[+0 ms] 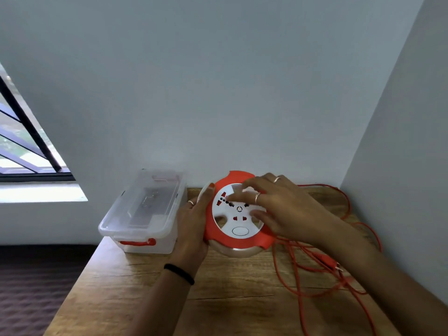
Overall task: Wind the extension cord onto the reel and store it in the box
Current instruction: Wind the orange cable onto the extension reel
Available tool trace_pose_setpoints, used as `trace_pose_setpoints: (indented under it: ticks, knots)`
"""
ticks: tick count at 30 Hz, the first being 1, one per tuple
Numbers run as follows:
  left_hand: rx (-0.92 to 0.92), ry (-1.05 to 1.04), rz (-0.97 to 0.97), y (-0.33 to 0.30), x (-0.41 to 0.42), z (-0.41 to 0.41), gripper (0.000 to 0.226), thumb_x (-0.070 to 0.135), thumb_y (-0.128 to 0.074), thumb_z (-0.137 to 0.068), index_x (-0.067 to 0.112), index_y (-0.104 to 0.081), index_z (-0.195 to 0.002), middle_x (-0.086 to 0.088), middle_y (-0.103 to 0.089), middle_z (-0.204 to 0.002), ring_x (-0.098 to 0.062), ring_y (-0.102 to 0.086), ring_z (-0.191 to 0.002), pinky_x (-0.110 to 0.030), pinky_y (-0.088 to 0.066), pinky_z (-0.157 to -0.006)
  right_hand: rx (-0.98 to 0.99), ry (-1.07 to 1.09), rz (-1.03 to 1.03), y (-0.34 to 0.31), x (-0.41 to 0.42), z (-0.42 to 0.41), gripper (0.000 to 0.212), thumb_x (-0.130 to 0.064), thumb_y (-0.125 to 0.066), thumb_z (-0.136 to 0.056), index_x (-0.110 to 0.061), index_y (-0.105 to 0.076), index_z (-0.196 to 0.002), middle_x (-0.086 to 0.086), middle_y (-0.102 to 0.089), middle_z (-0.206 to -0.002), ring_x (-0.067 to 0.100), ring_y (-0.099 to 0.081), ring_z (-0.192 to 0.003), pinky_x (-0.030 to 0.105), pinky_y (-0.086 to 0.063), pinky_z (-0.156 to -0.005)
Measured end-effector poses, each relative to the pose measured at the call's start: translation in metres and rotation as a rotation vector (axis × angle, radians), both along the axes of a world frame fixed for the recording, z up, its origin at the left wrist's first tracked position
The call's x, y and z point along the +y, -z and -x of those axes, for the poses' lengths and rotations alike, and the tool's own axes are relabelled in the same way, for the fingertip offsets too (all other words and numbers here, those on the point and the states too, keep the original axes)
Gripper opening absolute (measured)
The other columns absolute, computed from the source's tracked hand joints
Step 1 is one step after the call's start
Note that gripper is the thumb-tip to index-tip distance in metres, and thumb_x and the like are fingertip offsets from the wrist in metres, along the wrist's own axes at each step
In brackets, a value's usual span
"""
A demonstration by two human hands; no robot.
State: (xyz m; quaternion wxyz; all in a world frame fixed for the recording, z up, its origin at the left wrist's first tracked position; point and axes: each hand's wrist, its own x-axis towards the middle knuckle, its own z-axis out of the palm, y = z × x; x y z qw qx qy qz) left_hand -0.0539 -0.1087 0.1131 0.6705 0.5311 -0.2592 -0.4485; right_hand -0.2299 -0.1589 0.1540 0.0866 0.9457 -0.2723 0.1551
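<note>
Extension-cord reel (238,230) on the wooden worktop (230,299), early in winding. Left hand (194,229) grips its rim; right hand (278,204) lies spread-fingered on the white socket face. Most orange cord (303,275) lies loose at right. The lidded clear storage box (143,212) waits left, beside the worktop edge; walls crowd rear and right.

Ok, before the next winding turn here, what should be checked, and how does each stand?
1. Reel steadied: ok, left hand grips its left edge.
2. Right hand on the white face: ok, fingers blurred, spread across it.
3. Cord free to feed: cannot tell, loose loops cross each other right of the reel.
4. Plug clear of snags: not ok, it lies among the loops.
5. Box ready: not ok, lid still on.
6. Table room: ok, bare wood in front.
</note>
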Motion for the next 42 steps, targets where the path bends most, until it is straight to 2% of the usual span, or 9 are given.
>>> trace_pose_setpoints:
  ticks: [3,8,13,17,24,27,31,36,42]
  knots:
    - [-0.049,0.039,0.004,-0.001,-0.003,-0.007,0.023,0.034,-0.066,-0.086,0.012,-0.073,-0.086,-0.013,-0.075,-0.082,-0.027,-0.072,-0.069,-0.039,-0.057,-0.065,0.094,-0.106,0.037,-0.003,0.0,-0.01,0.059,-0.017,-0.069,-0.079,-0.039,-0.052,-0.13,0.004,-0.055,-0.131,0.026,-0.057,-0.111,0.036,-0.045,-0.086]
    - [-0.06,0.063,0.025,-0.004,-0.009,-0.016,0.022,0.036,-0.066,-0.085,0.02,-0.077,-0.074,-0.012,-0.075,-0.084,-0.031,-0.072,-0.075,-0.044,-0.059,-0.071,0.125,-0.084,0.117,0.003,0.003,-0.027,0.04,-0.04,-0.061,-0.087,-0.039,-0.054,-0.126,0.002,-0.056,-0.131,0.026,-0.055,-0.119,0.043,-0.047,-0.089]
    - [-0.006,0.126,0.049,-0.002,-0.016,-0.018,0.026,0.03,-0.064,-0.088,0.018,-0.078,-0.071,-0.012,-0.075,-0.081,-0.026,-0.072,-0.071,-0.039,-0.06,-0.068,0.063,0.022,0.099,0.014,0.003,-0.043,0.03,-0.033,-0.052,-0.087,-0.034,-0.06,-0.116,0.001,-0.058,-0.122,0.024,-0.064,-0.096,0.044,-0.045,-0.092]
    - [-0.002,0.13,0.071,0.003,-0.016,-0.017,0.024,0.025,-0.065,-0.089,0.013,-0.076,-0.07,-0.011,-0.074,-0.075,-0.021,-0.071,-0.067,-0.03,-0.059,-0.061,-0.071,0.124,0.049,0.021,0.003,-0.058,0.034,-0.035,-0.055,-0.082,-0.022,-0.058,-0.114,0.005,-0.059,-0.114,0.026,-0.066,-0.075,0.045,-0.048,-0.08]
    - [0.054,0.087,0.085,0.012,-0.023,-0.022,0.017,0.024,-0.064,-0.089,0.011,-0.072,-0.082,-0.006,-0.074,-0.072,-0.017,-0.07,-0.064,-0.026,-0.053,-0.052,-0.159,0.272,0.005,0.026,-0.001,-0.08,0.049,-0.041,-0.063,-0.071,-0.02,-0.053,-0.114,0.002,-0.053,-0.118,0.025,-0.064,-0.078,0.043,-0.041,-0.079]
    - [0.04,0.059,0.063,0.016,-0.025,-0.022,0.019,0.029,-0.066,-0.086,0.012,-0.073,-0.088,-0.009,-0.075,-0.081,-0.023,-0.071,-0.073,-0.031,-0.055,-0.06,-0.232,0.309,0.061,0.03,-0.002,-0.083,0.047,-0.04,-0.067,-0.064,-0.018,-0.054,-0.103,0.002,-0.056,-0.109,0.024,-0.061,-0.072,0.039,-0.039,-0.071]
    - [0.042,0.05,0.034,0.022,-0.027,-0.017,0.027,0.033,-0.067,-0.086,0.01,-0.073,-0.097,-0.013,-0.075,-0.089,-0.03,-0.072,-0.083,-0.041,-0.057,-0.073,-0.285,0.408,0.096,0.039,-0.006,-0.084,0.04,-0.042,-0.058,-0.073,-0.011,-0.061,-0.098,0.005,-0.059,-0.104,0.027,-0.063,-0.075,0.042,-0.039,-0.07]
    - [0.058,0.051,0.045,0.023,-0.026,-0.01,0.025,0.037,-0.066,-0.08,0.017,-0.073,-0.093,-0.006,-0.076,-0.086,-0.025,-0.073,-0.08,-0.038,-0.059,-0.071,-0.408,0.585,0.071,0.041,-0.014,-0.084,0.036,-0.04,-0.05,-0.077,-0.008,-0.065,-0.083,0.005,-0.062,-0.087,0.026,-0.058,-0.054,0.037,-0.042,-0.064]
    - [0.032,0.049,0.031,0.027,-0.031,-0.009,0.029,0.046,-0.063,-0.074,0.022,-0.071,-0.088,-0.005,-0.076,-0.088,-0.028,-0.072,-0.081,-0.042,-0.059,-0.073,-0.499,0.646,0.021,0.034,-0.011,-0.085,0.024,-0.032,-0.061,-0.074,-0.009,-0.063,-0.07,0.004,-0.065,-0.066,0.025,-0.06,-0.05,0.033,-0.047,-0.056]
